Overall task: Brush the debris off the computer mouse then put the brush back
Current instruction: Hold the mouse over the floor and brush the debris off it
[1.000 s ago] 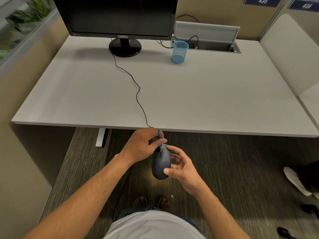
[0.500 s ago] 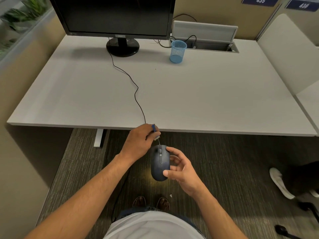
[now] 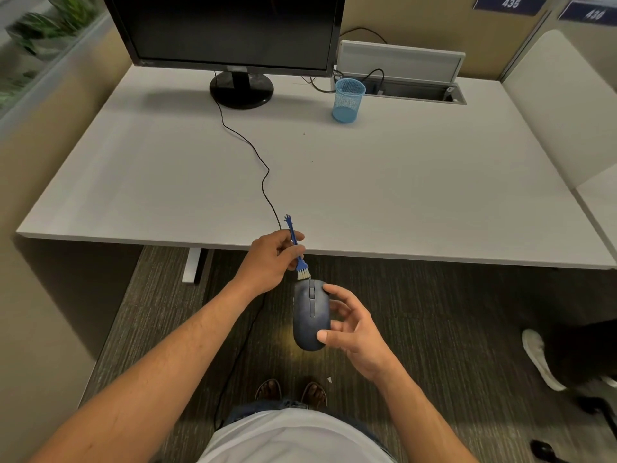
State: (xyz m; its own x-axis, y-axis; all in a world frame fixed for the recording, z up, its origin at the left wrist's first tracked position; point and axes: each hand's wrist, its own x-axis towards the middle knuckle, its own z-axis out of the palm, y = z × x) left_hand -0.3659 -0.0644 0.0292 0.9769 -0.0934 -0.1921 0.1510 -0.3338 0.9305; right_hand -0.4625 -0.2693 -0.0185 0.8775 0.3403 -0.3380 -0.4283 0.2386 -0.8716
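A dark blue wired computer mouse [image 3: 310, 315] is held in the air below the desk's front edge, its top facing up. My right hand [image 3: 354, 329] grips it from the right side with thumb and fingertips. My left hand [image 3: 272, 259] pinches a small blue brush [image 3: 297, 250] by its thin handle. The pale bristles point down and touch the mouse's front end near the wheel. The handle's hand-shaped tip sticks up over the desk edge. A blue mesh cup [image 3: 348, 100] stands at the back of the desk.
The white desk [image 3: 400, 195] carries a black monitor [image 3: 233, 31] on its stand and an open cable tray [image 3: 414, 85]. The mouse cable [image 3: 260, 168] snakes across the desk. Someone's white shoe [image 3: 539, 359] is on the carpet at the right. My feet are below.
My left hand has lifted and turned the brush so more of its handle and bristles show, with the bristles now at the mouse's front end. The mouse stays in my right hand.
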